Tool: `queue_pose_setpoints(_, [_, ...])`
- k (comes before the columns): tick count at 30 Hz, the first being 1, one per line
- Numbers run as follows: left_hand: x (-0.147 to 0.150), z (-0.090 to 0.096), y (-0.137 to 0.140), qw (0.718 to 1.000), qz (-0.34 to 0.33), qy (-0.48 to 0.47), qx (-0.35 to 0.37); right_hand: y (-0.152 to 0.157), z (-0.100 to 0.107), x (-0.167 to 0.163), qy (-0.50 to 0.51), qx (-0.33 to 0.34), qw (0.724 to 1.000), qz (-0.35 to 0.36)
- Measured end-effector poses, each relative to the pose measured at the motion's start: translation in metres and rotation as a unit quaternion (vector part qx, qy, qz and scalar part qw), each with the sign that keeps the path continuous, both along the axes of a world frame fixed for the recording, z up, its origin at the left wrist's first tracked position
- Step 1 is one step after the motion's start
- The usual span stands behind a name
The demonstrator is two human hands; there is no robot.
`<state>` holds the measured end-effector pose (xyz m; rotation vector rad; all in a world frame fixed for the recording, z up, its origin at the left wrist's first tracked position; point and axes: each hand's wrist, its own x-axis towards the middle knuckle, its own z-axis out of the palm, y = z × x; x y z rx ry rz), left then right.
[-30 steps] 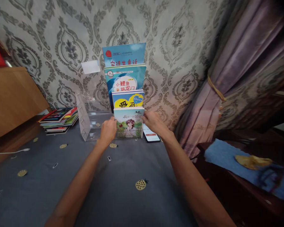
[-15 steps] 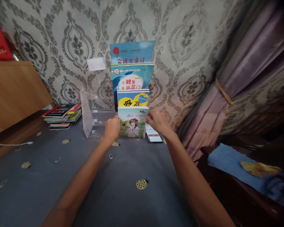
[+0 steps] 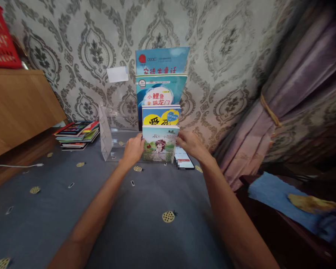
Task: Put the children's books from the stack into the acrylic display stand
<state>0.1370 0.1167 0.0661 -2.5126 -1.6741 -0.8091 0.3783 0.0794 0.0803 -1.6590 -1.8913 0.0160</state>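
A small book with a girl on its cover stands upright at the front of a clear acrylic rack. My left hand grips its left edge with curled fingers. At the opposite edge, my right hand pinches the same book. Rising in steps behind it are a yellow and blue book, a teal book with a carp title and a taller blue book. The rack's left half holds no books, and its bottom lip shows in front of the girl book.
A phone lies right of the rack. To the left are a pile of books, a white cable and a wooden cabinet bearing a red basket. A curtain and a blue cloth are on the right.
The view has shifted slightly, so the scene sits a little further right. Both hands stay at the sides of the front book, which has barely moved in the rack.
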Motion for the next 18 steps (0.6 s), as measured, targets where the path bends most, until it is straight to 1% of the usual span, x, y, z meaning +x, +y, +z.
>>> queue_pose_setpoints(3, [-0.004,0.003,0.000,1.000,-0.017,-0.016,-0.012,-0.001,0.001,0.001,0.003,-0.011,1.000,-0.005])
queue_pose_setpoints(9, [-0.008,0.006,0.000,0.998,-0.046,-0.047,-0.011,-0.004,0.004,0.004,0.016,-0.005,1.000,0.015])
queue_pose_setpoints(13, [-0.011,0.008,-0.001,0.998,-0.054,-0.044,-0.005,-0.007,0.007,0.005,0.031,0.004,0.999,0.030])
queue_pose_setpoints(18, [-0.014,0.015,-0.005,0.997,-0.062,-0.037,-0.007,-0.015,0.014,0.003,0.022,0.012,0.999,0.026])
